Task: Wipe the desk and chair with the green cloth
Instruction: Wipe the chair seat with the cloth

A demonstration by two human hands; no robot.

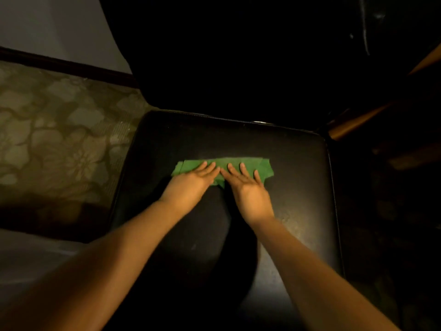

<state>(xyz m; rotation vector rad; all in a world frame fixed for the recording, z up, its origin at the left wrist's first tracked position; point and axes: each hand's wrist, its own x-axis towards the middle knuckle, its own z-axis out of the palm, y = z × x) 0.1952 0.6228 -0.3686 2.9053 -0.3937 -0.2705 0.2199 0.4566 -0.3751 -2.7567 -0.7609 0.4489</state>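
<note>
A green cloth (pixel 263 167) lies folded flat in the middle of the black padded chair seat (pixel 298 187). My left hand (pixel 191 185) presses palm-down on the cloth's left part, fingers straight and close together. Beside it, my right hand (pixel 249 191) presses palm-down on the cloth's middle and right part, fingers spread. The two hands nearly touch at the fingertips. The black chair back (pixel 226 56) rises behind the seat. The near edge of the cloth is hidden under my hands.
Patterned beige carpet (pixel 55 139) lies left of the chair, with a dark skirting board (pixel 59 65) and a pale wall behind. A wooden desk edge (pixel 358 120) shows at the right in deep shadow. A pale surface (pixel 28 259) sits at the lower left.
</note>
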